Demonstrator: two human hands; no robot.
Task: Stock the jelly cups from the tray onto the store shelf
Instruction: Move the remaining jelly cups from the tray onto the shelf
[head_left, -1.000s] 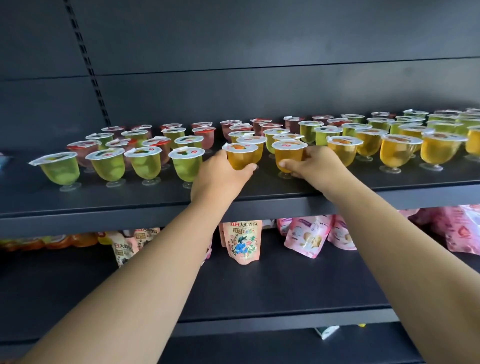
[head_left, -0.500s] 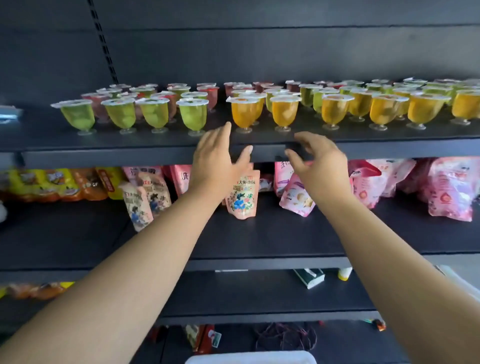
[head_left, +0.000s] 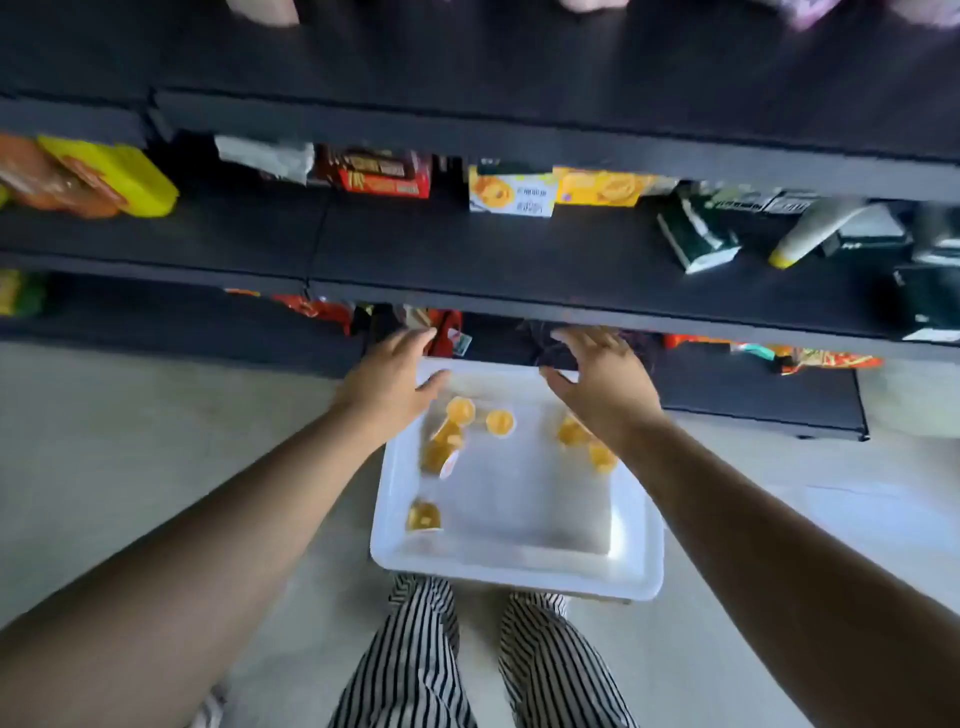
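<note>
Reaching down over the white tray (head_left: 514, 564) on the floor, the left hand (head_left: 387, 382) and right hand (head_left: 605, 387) have left the stocked shelf above. Both are empty, fingers spread. Several orange jelly cups (head_left: 500, 421) lie scattered inside the tray, so another pickup likely follows.
</note>
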